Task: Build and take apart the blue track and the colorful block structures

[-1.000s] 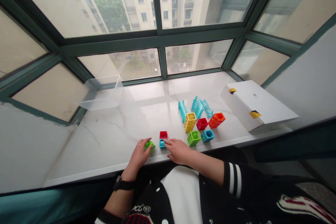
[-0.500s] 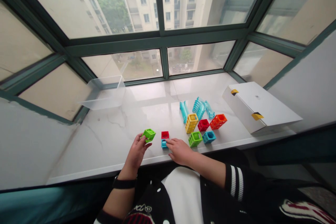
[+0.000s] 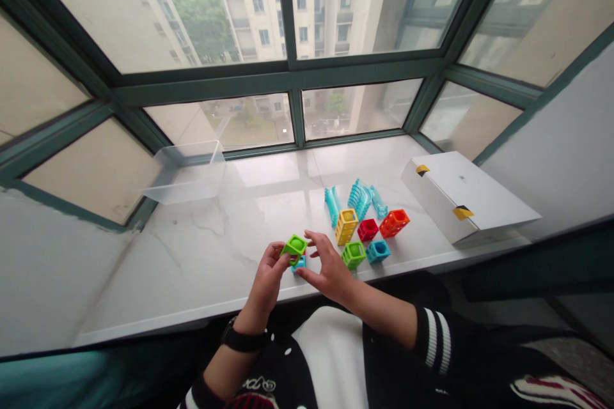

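My left hand (image 3: 267, 281) grips a small green cube block (image 3: 294, 246) and holds it lifted above the white marble sill (image 3: 215, 249). My right hand (image 3: 326, 267) reaches in from the right, thumb and fingers pinching the same block's right side. A small blue block (image 3: 300, 262) peeks out on the sill just beneath the green one, between my two hands. The red block seen earlier is hidden behind the green block.
To the right lie a yellow tower block (image 3: 346, 225), a red block (image 3: 368, 229), an orange block (image 3: 394, 222), a green block (image 3: 354, 254), a blue block (image 3: 378, 251) and turquoise curved track pieces (image 3: 359, 198). A white box (image 3: 467, 195) lies far right, a clear plastic bin (image 3: 185, 172) far left.
My left hand lifted the green block off the sill and carried it right, over the blue and red blocks. My right hand rose from the blue block to meet it.
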Tool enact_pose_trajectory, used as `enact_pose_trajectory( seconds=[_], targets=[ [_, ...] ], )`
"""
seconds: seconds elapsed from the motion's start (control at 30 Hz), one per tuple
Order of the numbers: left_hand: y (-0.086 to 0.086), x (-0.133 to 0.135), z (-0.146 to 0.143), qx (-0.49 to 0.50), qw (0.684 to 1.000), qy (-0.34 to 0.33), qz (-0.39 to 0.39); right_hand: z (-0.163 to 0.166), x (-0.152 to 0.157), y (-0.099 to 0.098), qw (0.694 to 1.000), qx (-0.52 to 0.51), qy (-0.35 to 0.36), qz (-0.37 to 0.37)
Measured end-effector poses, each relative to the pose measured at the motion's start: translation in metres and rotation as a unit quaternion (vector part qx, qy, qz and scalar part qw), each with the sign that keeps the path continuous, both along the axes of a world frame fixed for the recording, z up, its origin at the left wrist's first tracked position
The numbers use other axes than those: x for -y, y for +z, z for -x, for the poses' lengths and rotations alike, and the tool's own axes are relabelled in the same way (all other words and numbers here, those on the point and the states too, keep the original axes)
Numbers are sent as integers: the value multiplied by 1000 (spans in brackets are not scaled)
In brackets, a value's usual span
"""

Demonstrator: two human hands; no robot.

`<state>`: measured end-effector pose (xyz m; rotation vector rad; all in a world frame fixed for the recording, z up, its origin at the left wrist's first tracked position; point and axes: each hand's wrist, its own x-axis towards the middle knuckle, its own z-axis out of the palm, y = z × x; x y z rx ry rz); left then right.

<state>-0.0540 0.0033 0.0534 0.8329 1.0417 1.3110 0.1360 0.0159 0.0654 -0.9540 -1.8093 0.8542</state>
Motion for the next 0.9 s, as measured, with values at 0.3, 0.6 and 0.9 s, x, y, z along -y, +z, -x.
enact_pose_trajectory(
  seconds=[0.3,0.6,0.9],
  targets=[
    [26,-6,-16,-107,992,-55,-41,-41,-7,41,989,103,65,-89],
    [31,-16,-35,-101,976,-163,-104,-86,-6,49,995,77,17,-59],
    [-2,-26,-77,-287,928,-191,-143,-166,3,37,990,20,-139,35]
  ],
)
